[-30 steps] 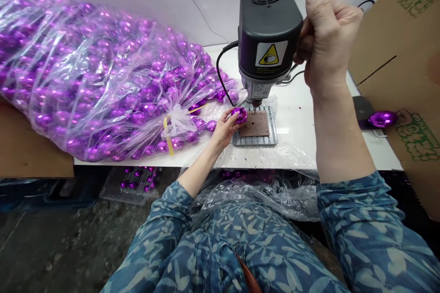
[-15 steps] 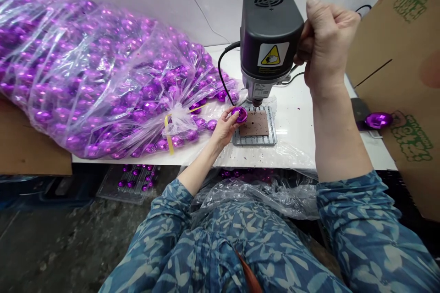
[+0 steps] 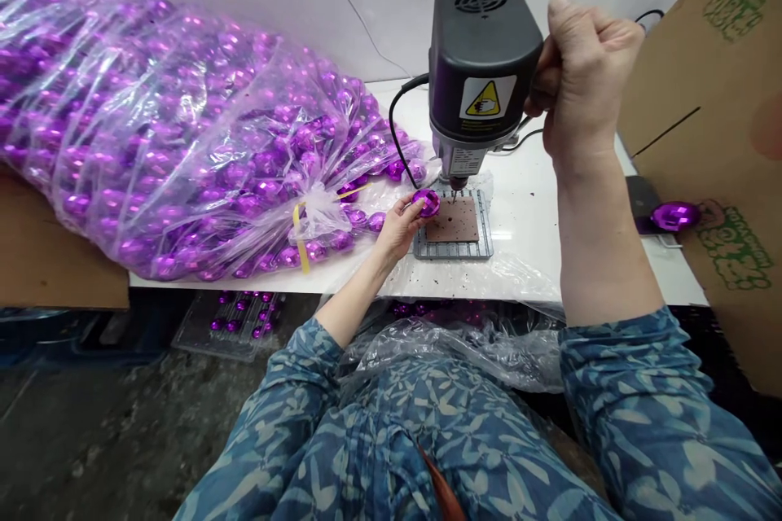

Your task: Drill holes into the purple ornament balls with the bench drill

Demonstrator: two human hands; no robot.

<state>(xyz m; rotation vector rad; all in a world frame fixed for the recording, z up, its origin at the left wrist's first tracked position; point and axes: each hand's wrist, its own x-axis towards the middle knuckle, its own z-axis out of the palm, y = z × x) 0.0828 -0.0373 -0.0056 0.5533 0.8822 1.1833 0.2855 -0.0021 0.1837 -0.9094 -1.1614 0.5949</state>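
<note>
The drill press [image 3: 482,57] stands on the white desk [image 3: 531,203], and everything is placed from it. Just below its bit, at the left edge of its gridded base plate [image 3: 453,251], the left hand [image 3: 397,229] pinches a purple bauble [image 3: 426,202]. The fingers [image 3: 408,216] and thumb close lightly round the bauble and hold it against the brown pad [image 3: 457,220] on the plate. The bit's tip sits just right of the bauble; whether it touches is too small to tell.

To the right of the press head, the right hand [image 3: 586,81] is clenched in a tight fist, thumb up, around the lever [image 3: 536,88], which is mostly hidden inside the grip.

Left of the press lies a large clear bag of purple baubles [image 3: 171,130], tied with a yellow strip [image 3: 298,238], its neck near the left hand. A black cable [image 3: 394,126] loops down the press's left side. Right of the press leans a cardboard box [image 3: 721,98], with a second bauble [image 3: 675,216] beside it. Below the desk, left of the press, a clear tray [image 3: 235,324] holds more small baubles, and crumpled plastic sheet [image 3: 464,342] lies on the person's lap.
</note>
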